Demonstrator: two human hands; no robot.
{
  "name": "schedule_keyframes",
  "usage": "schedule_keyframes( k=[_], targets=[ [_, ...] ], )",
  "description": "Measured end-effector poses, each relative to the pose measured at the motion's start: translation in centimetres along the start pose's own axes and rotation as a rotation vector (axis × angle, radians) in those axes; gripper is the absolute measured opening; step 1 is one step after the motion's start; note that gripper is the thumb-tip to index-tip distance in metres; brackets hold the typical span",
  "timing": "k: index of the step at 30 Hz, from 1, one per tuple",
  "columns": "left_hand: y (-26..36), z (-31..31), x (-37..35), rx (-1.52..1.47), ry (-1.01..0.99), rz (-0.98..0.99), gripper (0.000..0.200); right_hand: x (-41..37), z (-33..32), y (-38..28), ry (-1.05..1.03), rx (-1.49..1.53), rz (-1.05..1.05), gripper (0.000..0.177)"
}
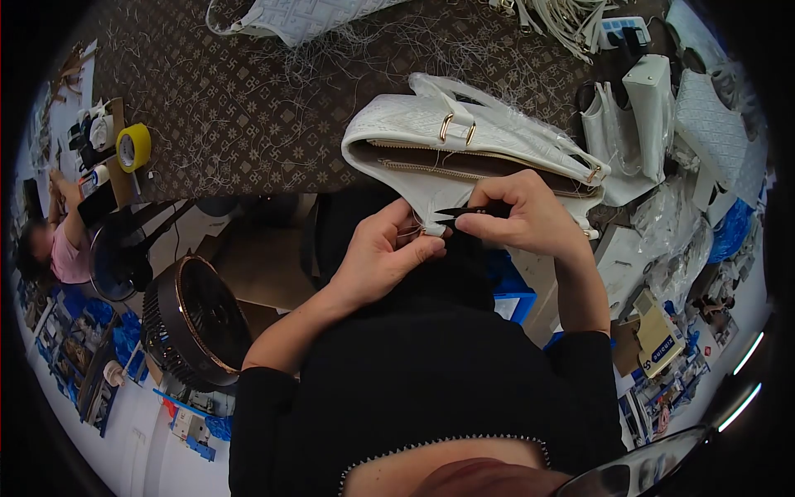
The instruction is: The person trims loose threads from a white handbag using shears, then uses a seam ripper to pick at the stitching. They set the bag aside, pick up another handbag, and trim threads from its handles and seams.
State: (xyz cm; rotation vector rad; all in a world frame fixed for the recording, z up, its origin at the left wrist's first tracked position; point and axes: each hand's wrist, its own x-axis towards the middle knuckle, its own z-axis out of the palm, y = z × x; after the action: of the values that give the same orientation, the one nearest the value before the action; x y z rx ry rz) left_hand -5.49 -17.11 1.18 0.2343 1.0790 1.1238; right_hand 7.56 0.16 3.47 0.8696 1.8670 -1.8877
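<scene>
A white handbag [406,120] with an open zip and gold buckle rings lies on its side at the front edge of the table. My left hand [383,253] pinches a corner of the bag's white leather near a small gold fitting, where loose threads stick out. In my right hand [526,217] is a pair of small black thread snips [474,212]. The blades point left, slightly parted, close to the pinched corner. My left fingertips partly hide the threads there.
Thread scraps litter the patterned brown tablecloth [240,108]. Another white bag [310,16] lies at the far edge. White straps [571,21], a power strip [625,31] and more white bags [650,116] are at right. Yellow tape [133,147] and a fan [195,323] are left, with a person [62,240] beyond.
</scene>
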Motion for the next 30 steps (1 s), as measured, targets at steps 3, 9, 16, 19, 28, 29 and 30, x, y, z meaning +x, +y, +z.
schedule_keyframes(
  k=[3, 9, 16, 19, 28, 29, 30],
  targets=[
    [0.0, 0.0, 0.0, 0.021, -0.001, 0.020, 0.038, 0.1, 0.0, 0.1, -0.008, 0.012, -0.004, 0.019],
    [-0.1, -0.2, 0.0, 0.035, -0.009, 0.023, 0.037, 0.2, -0.2, -0.4, -0.034, -0.033, 0.076, 0.020],
    [0.6, 0.0, -0.1, -0.018, -0.003, 0.003, 0.037, 0.5, 0.6, 0.8, -0.016, 0.145, -0.126, 0.012],
    [0.6, 0.0, -0.1, -0.049, -0.008, 0.009, 0.037, 0.4, 0.5, 1.1, 0.032, 0.110, -0.264, 0.011],
    [0.8, -0.2, -0.1, -0.063, -0.004, 0.003, 0.038, 0.5, 1.0, 0.8, 0.075, -0.027, -0.256, 0.011],
    [1.0, -0.1, -0.1, -0.096, 0.007, -0.004, 0.038, 0.4, 0.9, 0.9, 0.071, 0.054, -0.258, 0.011],
    [1.1, -0.1, -0.1, -0.097, 0.008, -0.002, 0.038, 0.4, 0.8, 1.0, 0.068, 0.135, -0.259, 0.011]
  ],
)
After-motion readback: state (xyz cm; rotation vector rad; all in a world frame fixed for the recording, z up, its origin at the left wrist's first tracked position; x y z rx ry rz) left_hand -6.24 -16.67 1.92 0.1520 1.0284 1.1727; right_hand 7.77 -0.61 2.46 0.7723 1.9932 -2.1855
